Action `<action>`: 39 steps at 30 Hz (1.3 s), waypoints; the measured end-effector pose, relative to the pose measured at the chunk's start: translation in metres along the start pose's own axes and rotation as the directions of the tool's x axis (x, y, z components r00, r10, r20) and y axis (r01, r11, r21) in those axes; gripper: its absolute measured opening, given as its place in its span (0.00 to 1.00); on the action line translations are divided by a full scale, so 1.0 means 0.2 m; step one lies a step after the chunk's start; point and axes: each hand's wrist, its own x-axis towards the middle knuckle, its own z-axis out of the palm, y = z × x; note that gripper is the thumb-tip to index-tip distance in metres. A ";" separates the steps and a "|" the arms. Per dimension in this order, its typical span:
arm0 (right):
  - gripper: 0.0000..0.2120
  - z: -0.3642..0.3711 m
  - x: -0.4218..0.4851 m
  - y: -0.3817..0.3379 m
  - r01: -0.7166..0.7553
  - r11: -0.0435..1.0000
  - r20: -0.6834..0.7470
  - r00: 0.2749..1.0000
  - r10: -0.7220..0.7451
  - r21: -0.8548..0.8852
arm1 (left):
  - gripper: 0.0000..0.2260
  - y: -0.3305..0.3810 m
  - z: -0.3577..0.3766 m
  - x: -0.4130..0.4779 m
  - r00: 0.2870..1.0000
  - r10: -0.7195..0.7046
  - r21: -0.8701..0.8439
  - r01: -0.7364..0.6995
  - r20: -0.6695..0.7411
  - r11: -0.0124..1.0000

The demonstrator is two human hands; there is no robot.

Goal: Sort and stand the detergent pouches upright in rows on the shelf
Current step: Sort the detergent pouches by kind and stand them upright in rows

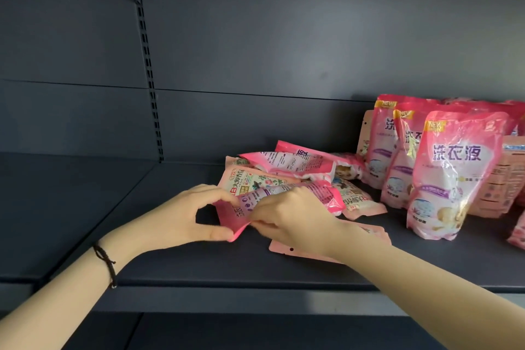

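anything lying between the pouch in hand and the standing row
Yes: flat pouches lie between the held pouch and the standing row. The left hand and right hand grip it.

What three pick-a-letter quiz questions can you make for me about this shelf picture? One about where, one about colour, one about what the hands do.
1. Where on the shelf are the standing pouches?
A. Left end
B. Right side
C. Front middle

2. What colour are the pouches mostly?
A. Green
B. Blue
C. Pink

3. What are the left hand and right hand doing?
A. Gripping one crumpled pouch
B. Lying flat on the shelf
C. Pointing upward

Answers: 1 B, they stand in rows at the right; 2 C, every pouch shows pink; 3 A, fingers of both hands curl round it.
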 end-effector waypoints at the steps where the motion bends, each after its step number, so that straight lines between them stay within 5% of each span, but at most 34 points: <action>1: 0.15 -0.01 0.00 0.01 -0.016 0.998 -0.056 0.998 0.019 0.054 | 0.24 0.01 0.01 0.00 1.000 0.015 0.004 -0.015 0.009 1.000; 6: 0.07 -0.07 0.02 0.06 -0.099 0.967 -0.284 0.944 0.165 0.233 | 0.08 0.07 0.02 0.07 0.954 0.043 -0.127 -0.084 -0.297 0.988; 12: 0.09 -0.14 0.01 0.17 -0.198 0.846 -0.372 0.832 0.413 0.495 | 0.03 0.25 -0.08 0.25 0.865 0.049 -0.221 -0.182 -0.499 0.958; 18: 0.04 -0.14 -0.04 0.26 -0.291 0.665 -0.369 0.648 0.666 0.688 | 0.08 0.39 -0.02 0.42 0.713 0.094 -0.118 -0.243 -0.694 0.963; 21: 0.09 -0.16 -0.04 0.30 -0.238 0.557 -0.332 0.597 0.730 0.796 | 0.24 0.40 0.08 0.49 0.615 -0.110 -0.344 -0.278 -0.781 0.897; 24: 0.07 -0.18 -0.06 0.35 -0.100 0.388 -0.291 0.499 0.816 0.916 | 0.27 0.42 0.19 0.56 0.771 -0.321 -0.719 -0.243 -0.551 0.652; 27: 0.04 -0.21 -0.09 0.41 0.022 0.232 -0.220 0.418 0.881 0.972 | 0.15 0.48 0.26 0.64 0.891 -0.269 -0.795 -0.150 -0.366 0.587; 31: 0.04 -0.25 -0.18 0.44 0.131 0.156 -0.196 0.404 0.893 0.979 | 0.14 0.63 0.26 0.70 0.835 -0.281 -0.802 -0.275 -0.473 0.531; 35: 0.07 -0.37 -0.32 0.46 0.216 0.217 -0.287 0.383 0.878 0.952 | 0.09 0.83 0.28 0.72 0.771 -0.258 -0.758 -0.401 -0.583 0.514; 39: 0.07 -0.54 -0.51 0.50 0.259 0.255 -0.339 0.364 0.868 0.931 | 0.14 1.10 0.32 0.75 0.776 -0.248 -0.777 -0.434 -0.579 0.456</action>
